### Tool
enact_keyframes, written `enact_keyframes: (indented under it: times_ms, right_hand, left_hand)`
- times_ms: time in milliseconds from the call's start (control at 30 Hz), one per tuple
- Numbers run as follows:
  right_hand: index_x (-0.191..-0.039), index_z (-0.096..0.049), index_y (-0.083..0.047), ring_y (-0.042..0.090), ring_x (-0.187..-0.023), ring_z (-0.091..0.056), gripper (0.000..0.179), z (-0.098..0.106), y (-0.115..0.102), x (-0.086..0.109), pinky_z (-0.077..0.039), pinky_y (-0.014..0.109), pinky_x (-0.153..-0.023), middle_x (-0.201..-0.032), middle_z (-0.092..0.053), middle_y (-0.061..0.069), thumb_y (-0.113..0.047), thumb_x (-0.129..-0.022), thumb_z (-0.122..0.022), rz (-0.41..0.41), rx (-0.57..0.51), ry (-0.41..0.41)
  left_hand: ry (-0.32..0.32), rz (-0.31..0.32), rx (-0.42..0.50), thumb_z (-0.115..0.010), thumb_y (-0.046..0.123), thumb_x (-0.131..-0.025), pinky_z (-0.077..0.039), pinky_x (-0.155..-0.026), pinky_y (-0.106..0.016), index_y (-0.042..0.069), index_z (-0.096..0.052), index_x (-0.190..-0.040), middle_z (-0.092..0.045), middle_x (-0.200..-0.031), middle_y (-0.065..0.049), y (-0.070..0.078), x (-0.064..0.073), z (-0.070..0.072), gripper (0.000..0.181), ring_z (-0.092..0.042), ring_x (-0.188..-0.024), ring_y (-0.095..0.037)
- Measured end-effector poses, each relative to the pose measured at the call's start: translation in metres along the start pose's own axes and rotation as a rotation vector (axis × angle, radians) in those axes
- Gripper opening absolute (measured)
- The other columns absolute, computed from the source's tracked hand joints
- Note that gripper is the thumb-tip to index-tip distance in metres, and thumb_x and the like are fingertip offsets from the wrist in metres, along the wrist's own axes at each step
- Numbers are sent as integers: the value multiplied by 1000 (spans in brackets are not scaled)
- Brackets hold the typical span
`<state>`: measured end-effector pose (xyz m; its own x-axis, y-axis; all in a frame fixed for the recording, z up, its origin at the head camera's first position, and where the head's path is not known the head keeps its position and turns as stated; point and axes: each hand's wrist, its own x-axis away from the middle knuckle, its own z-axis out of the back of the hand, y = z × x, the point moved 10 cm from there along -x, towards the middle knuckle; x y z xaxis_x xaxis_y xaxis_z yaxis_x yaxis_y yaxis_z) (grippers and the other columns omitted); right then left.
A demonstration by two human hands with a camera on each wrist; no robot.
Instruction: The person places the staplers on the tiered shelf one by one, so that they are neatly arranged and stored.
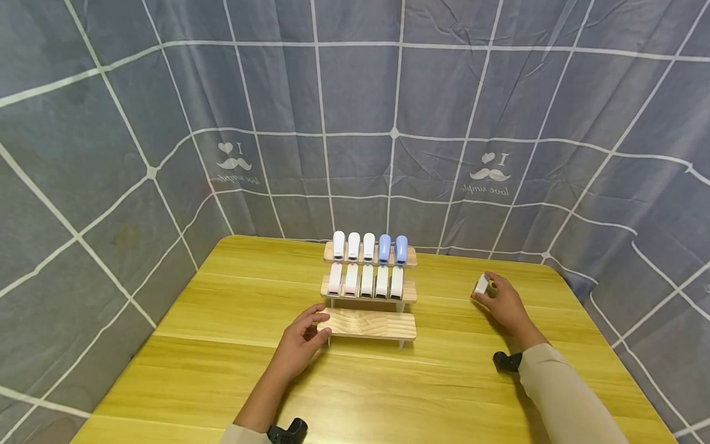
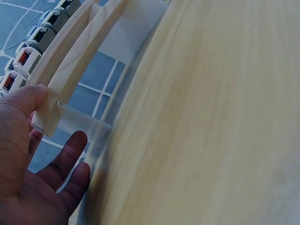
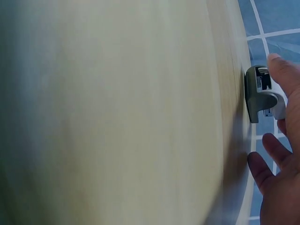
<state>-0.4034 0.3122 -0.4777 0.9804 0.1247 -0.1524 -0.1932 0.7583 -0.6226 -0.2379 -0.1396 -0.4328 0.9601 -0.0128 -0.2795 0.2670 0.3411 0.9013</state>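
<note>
At the left end of the lowest tier of the wooden display rack [image 1: 368,323], my left hand [image 1: 302,343] grips the board, thumb at the front edge and fingers behind. The left wrist view shows the thumb against the board's end [image 2: 70,84], with the lower fingers spread beneath. Off to the right, my right hand [image 1: 506,302] pinches a small white and grey stapler [image 1: 481,284] between thumb and fingers. The right wrist view has that stapler [image 3: 257,96] with its grey base close to the tabletop. No stapler stands on the lowest tier.
Several white staplers [image 1: 367,281], some tinged pink, line the middle tier. White staplers [image 1: 354,245] and two blue staplers [image 1: 401,248] stand on the top tier. The wooden table [image 1: 388,394] backs onto a grey checked curtain [image 1: 355,123].
</note>
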Motion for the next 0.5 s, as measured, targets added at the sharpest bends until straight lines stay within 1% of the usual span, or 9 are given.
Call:
enact_keyframes:
  times_ms: [100,167,233,500]
  right_hand:
    - [-150,-29,9,54,-130,-36,77,-1,3,1,-34,66,-101,-145,-34,38,-29,-96,-69,-22,4,-2]
    - [-150,-29,9,54,-129,-37,78,-1,5,2,-34,66,-101,-144,-35,39,-31,-96,-68,-36,13,-4]
    - [-150,-28,9,55,-128,-38,78,-1,6,2,-34,66,-101,-143,-36,40,-31,-96,-68,-45,19,-4]
    - [-155,-16,6,56,-128,-37,85,-6,10,3,-33,65,-102,-145,-33,41,-31,-97,-66,-69,-30,-12]
  left_hand:
    - [1,-3,3,-69,-2,-90,-51,-84,-33,-3,-68,-113,-54,-139,-21,1,0,0,22,-61,-103,-31]
    - [-6,12,6,-70,-2,-90,-51,-85,-34,-3,-68,-112,-54,-140,-20,0,0,0,22,-61,-104,-31]
    - [-11,11,10,-69,-2,-90,-51,-85,-35,-3,-68,-112,-54,-140,-20,0,0,-1,22,-61,-105,-31]
    - [-12,14,8,-69,-2,-91,-50,-84,-33,-3,-68,-112,-54,-140,-20,-1,-1,-1,22,-60,-104,-31]
